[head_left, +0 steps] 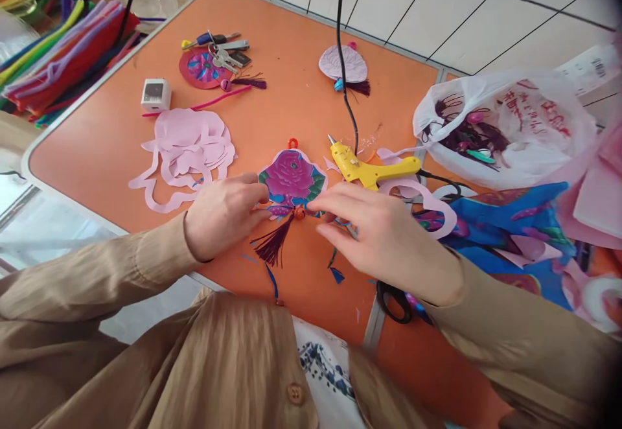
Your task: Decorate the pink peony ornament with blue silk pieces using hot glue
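A small fan-shaped ornament [291, 179] with a magenta flower and green leaves lies flat on the orange table [291, 105]. An orange bead and a dark purple tassel [273, 244] hang at its lower edge. My left hand [221, 215] rests on the ornament's left lower edge, fingers curled against it. My right hand [383, 234] reaches in from the right, its fingertips pinching at the orange bead [300, 212].
A yellow glue gun [369, 168] with a black cord lies just behind my right hand. Pink paper scraps [187, 150], keys [223, 50], a white cube [156, 94], another ornament [343, 66], a plastic bag [505, 127], scissors [396, 302] and pipe cleaners [58, 53] surround it.
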The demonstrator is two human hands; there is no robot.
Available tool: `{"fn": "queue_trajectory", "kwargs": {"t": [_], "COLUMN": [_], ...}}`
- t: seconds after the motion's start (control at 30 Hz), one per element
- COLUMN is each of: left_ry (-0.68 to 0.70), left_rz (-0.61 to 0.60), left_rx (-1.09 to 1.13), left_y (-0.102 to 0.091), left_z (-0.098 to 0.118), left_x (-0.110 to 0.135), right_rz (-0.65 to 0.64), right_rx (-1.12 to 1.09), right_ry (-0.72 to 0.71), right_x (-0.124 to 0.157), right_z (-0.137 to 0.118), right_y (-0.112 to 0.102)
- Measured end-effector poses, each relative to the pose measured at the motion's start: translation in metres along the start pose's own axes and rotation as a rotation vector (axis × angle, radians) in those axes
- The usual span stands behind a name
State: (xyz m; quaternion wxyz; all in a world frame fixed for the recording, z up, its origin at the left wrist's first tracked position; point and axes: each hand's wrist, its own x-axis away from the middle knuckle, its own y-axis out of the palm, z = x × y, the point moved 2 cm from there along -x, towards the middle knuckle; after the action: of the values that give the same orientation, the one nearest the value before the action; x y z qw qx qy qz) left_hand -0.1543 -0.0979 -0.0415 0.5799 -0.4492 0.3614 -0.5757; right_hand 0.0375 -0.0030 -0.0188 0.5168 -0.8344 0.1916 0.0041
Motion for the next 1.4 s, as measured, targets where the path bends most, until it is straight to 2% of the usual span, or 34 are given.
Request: {"fn": "queue_trajectory", "kwargs": {"t": [0.17, 0.33, 0.63, 1.03, 1.23, 1.4], "left_ry": [-0.029, -0.037, -0.051, -0.218, -0.300, -0.275], "left_rz": [-0.017, 0.009, 0.071, -0.061, 0.133, 0.139], "left_rx": [0.019, 0.078, 0.314, 0.559, 0.871, 1.022], "left_y": [0.016, 0.019, 0.014, -0.002, -0.019, -0.012], "left_z": [0.000, -0.002, -0.009, -0.010, -0.009, -0.007], "left_x": [0.004, 0.002, 0.002, -0.002, 0.015, 0.020], "right_rz": [-0.110, -0.164, -0.184, -0.314, -0.317, -0.306], "right_rx": [0.032, 0.038, 0.059, 0.138, 0.109, 0.122], "right_ry": [0.137, 0.207, 0.235, 0.231, 0.280, 0.333], "right_x": [-0.010, -0.011, -0.013, -0.024, -0.028, -0.040], "right_z": [0.000, 0.003, 0.002, -0.001, -0.003, 0.001], "right_y": [0.029, 0.039, 0.037, 0.040, 0.036, 0.037]}}
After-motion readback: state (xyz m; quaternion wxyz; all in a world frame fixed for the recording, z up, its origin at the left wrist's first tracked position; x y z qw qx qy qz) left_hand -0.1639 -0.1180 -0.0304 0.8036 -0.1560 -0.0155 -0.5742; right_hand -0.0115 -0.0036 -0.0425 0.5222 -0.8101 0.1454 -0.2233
